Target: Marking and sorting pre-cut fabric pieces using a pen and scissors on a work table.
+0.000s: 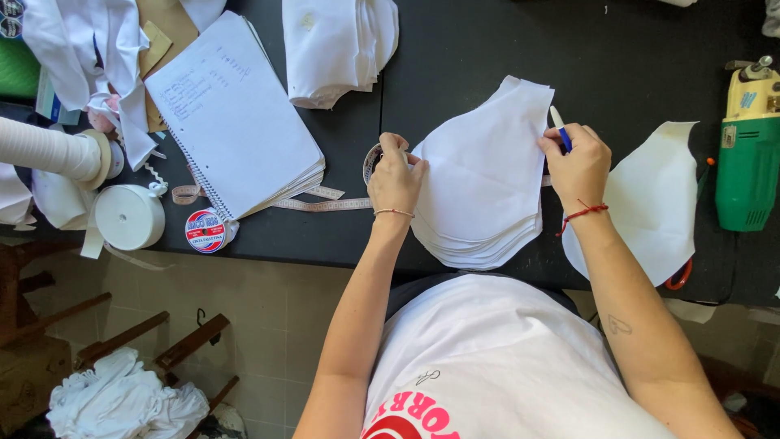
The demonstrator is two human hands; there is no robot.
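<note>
At the front edge of a black table (455, 49), a left hand (396, 175) pinches a tape measure (321, 203) against the left side of a stack of white fabric pieces (479, 179). The right hand (578, 162), fingers curled around a blue pen (561, 128), presses the stack's right side. A spiral notebook (236, 122) lies toward the left edge, a green cutter (747, 154) at the right.
</note>
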